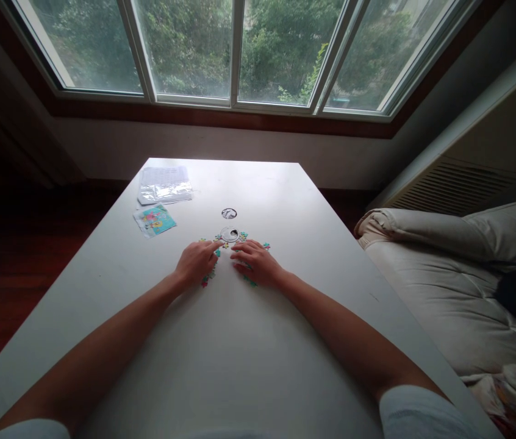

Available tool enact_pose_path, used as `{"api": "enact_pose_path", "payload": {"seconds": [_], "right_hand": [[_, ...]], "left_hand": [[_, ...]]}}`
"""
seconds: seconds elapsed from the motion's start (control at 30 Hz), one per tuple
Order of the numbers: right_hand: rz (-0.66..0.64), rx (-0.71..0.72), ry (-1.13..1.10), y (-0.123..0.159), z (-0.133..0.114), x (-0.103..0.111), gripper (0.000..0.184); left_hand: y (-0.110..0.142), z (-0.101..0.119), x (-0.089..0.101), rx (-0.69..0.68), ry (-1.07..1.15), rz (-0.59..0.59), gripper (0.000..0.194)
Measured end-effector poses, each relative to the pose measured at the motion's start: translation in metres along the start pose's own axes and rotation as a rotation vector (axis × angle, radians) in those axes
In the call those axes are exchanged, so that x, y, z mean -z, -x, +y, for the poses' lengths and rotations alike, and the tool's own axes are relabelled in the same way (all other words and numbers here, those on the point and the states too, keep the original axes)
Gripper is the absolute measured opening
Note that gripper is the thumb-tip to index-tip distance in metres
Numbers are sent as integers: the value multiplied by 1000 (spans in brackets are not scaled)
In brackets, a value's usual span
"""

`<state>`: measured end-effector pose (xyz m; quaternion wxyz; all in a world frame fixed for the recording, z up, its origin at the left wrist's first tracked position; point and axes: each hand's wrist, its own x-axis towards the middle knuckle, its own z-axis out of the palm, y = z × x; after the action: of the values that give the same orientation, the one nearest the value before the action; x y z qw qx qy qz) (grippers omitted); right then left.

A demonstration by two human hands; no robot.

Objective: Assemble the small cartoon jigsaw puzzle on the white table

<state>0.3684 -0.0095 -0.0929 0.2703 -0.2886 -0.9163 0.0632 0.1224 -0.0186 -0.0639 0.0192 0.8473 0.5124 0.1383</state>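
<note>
forearms (pixel 335 320) cross the tabletop (pixel 240 366); left hand (pixel 195 262) points, grip unclear, right hand (pixel 258 262) spreads loosely, both by colourful pieces (pixel 205 281); packets (pixel 165 185) lie near the far left corner.

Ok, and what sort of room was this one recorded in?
Probably a living room at home: a padded sofa, a wide window onto trees, and a white table.

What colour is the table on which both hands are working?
The table is white, seen best in the head view.
</note>
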Motion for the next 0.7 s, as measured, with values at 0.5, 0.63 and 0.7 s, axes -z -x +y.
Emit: {"api": "enact_pose_path", "payload": {"seconds": [0.5, 0.63, 0.7], "right_hand": [[-100, 48, -70, -5, -12, 11, 15], [-42, 52, -27, -5, -12, 9, 17], [-41, 42, 2, -4, -11, 8, 18]], "left_hand": [[-1, 8, 3, 48, 229, 31, 33], [0, 7, 3, 7, 219, -1, 31], [0, 8, 4, -4, 214, 1, 31]]}}
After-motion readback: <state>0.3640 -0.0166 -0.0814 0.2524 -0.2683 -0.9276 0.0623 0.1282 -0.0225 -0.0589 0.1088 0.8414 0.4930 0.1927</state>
